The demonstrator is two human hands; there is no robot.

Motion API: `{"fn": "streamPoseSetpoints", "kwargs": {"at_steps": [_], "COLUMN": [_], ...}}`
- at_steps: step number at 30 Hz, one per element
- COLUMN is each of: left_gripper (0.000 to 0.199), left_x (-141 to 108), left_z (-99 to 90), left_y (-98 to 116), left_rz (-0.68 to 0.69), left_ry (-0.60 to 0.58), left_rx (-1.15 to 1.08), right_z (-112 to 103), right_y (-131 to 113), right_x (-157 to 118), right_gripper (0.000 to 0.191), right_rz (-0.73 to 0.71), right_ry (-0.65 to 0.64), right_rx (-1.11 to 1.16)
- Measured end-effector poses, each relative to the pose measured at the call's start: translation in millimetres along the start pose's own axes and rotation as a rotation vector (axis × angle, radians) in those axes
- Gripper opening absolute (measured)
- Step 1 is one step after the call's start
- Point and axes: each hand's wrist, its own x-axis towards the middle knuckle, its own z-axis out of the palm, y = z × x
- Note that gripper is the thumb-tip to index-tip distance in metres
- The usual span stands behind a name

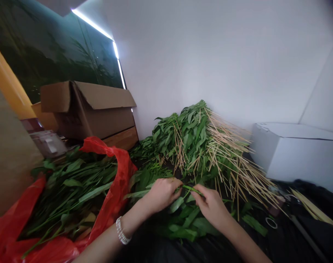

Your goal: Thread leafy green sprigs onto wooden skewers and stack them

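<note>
Between my two hands runs a green leafy stem (190, 188). My left hand (164, 193) is closed round one end of it, and a bead bracelet (122, 231) circles that wrist. At the other end, the thumb and fingers of my right hand (209, 201) pinch the stem. Loose green leaves (192, 219) lie below and around both hands. Just beyond them rises a heap of leafy greens on thin wooden sticks (193, 128), the bare sticks (234, 157) fanning out to the right.
A red plastic bag (125, 168) full of leafy stems (73, 182) stands open at my left. Behind it sits a cardboard box (106, 117). To the right are a white box (300, 153), a pale ring (271, 223) and a strip of light material (314, 208). A white wall (210, 54) closes the back.
</note>
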Motion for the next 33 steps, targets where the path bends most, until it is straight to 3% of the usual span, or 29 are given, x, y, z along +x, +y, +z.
{"fn": "streamPoseSetpoints", "kwargs": {"at_steps": [5,9,11,16,20,23,27,33], "left_gripper": [0.006,0.009,0.010,0.019,0.025,0.024,0.030,0.013], "left_x": [-0.3,-1.4,-0.1,4.5,3.0,1.0,-1.6,-7.8], "left_z": [-1.2,0.7,0.6,-14.0,-30.1,-34.7,-32.8,-17.0], "left_y": [-2.7,-2.6,-6.6,-33.6,-44.2,-40.0,-28.4,-6.2], "left_rz": [0.007,-0.127,-0.239,-0.598,-0.693,-0.644,-0.537,-0.230], "left_ry": [-0.065,-0.033,0.062,0.426,0.445,0.446,0.425,0.119], "left_rx": [0.071,-0.016,-0.200,-0.667,-0.911,-0.968,-0.870,-0.429], "right_z": [0.3,1.3,1.4,-1.3,-0.7,1.0,2.0,3.0], "right_y": [1.3,-0.1,0.8,10.8,18.1,19.2,18.6,18.6], "right_x": [0.1,1.1,1.8,4.3,6.1,6.2,5.6,5.2], "right_gripper": [0.022,0.024,0.023,0.023,0.024,0.022,0.020,0.018], "right_rz": [0.008,0.046,0.086,0.128,0.140,0.120,0.085,0.045], "right_ry": [-0.028,-0.064,-0.067,0.002,0.023,0.044,0.069,0.064], "right_rx": [0.015,0.072,0.114,0.146,0.176,0.175,0.169,0.165]}}
